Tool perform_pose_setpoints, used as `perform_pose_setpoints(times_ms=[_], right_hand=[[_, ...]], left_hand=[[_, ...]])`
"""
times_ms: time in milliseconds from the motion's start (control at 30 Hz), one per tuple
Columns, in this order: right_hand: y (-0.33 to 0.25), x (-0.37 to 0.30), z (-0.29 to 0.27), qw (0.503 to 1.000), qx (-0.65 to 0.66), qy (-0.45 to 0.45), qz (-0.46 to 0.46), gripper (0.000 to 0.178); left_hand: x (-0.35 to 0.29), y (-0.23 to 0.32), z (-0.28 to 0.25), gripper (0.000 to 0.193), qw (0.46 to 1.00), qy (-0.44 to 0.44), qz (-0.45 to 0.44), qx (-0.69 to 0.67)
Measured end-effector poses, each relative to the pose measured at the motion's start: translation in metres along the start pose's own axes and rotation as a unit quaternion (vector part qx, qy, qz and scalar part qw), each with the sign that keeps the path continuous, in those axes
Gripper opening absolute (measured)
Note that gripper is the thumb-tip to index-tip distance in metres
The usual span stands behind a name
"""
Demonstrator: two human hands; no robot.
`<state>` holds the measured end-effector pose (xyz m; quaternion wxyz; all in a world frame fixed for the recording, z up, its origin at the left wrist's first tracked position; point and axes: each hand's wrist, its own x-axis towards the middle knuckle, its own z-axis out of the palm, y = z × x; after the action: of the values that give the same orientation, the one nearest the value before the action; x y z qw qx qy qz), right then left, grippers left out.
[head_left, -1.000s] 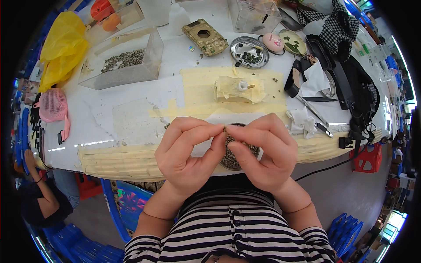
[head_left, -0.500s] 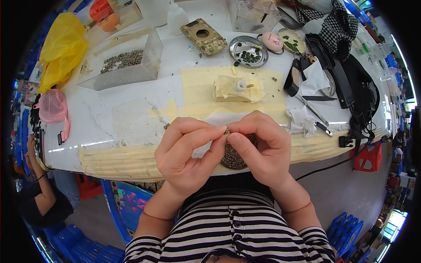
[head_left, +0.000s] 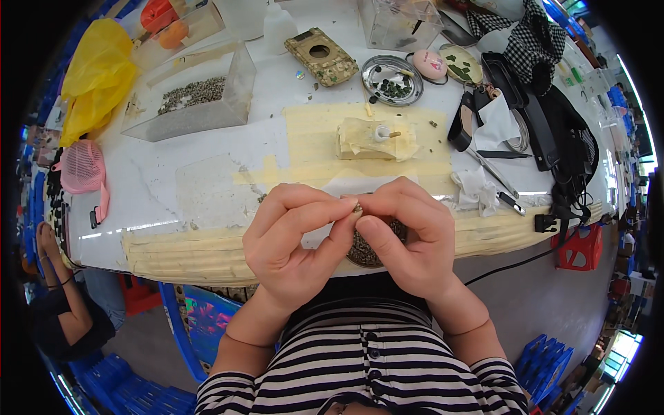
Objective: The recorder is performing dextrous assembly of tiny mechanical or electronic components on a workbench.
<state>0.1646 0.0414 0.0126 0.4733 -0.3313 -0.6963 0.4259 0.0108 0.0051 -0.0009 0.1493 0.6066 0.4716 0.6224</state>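
Above the table's front edge, my left hand (head_left: 294, 242) pinches a tiny khaki piece (head_left: 357, 208) between thumb and forefinger; its exact kind is too small to make out. My right hand (head_left: 418, 238) meets it from the other side, with the forefinger tip against the piece and the thumb just below. Partly hidden behind my right fingers is a round dish (head_left: 366, 256) full of similar small khaki pieces. Beyond the hands, on yellow tape, sits a tape-wrapped block (head_left: 356, 142) with a small white cup-like part and a brown stick on top.
A clear bin (head_left: 187, 128) of small pieces stands at the left. Farther back lie a camouflage model tank hull (head_left: 321, 57) and a metal dish (head_left: 392, 81) of dark green parts. Tweezers (head_left: 498, 173), tissue (head_left: 477, 190) and a black strap fill the right. A co-worker's arm (head_left: 69, 297) shows far left.
My right thumb and forefinger have shifted slightly left around the piece, and more of the piece shows. Both hands otherwise stay in place. The co-worker's hands at far left have moved a little.
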Motion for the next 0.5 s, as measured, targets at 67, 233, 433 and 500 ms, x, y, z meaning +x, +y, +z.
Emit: perform_pose_setpoints(times_ms=[67, 233, 433, 500], right_hand=[[-0.0008, -0.0001, 0.0008, 0.999, 0.028, 0.003, 0.021, 0.025], [-0.0036, 0.0012, -0.0025, 0.983, -0.116, 0.03, -0.139, 0.027], [-0.0023, 0.0002, -0.0007, 0.963, -0.2, 0.038, -0.175, 0.029], [0.0017, 0.0003, 0.0003, 0.981, -0.152, 0.032, -0.12, 0.028]], left_hand=[[-0.0003, 0.0002, -0.0007, 0.024, 1.0, 0.0, 0.009, 0.008], [-0.0001, -0.0007, 0.0004, 0.025, 1.0, 0.002, 0.008, 0.026], [-0.0009, -0.0004, 0.0013, 0.024, 1.0, 0.007, -0.008, 0.014], [-0.0014, -0.0002, 0.0013, 0.024, 1.0, 0.008, -0.009, 0.009]])
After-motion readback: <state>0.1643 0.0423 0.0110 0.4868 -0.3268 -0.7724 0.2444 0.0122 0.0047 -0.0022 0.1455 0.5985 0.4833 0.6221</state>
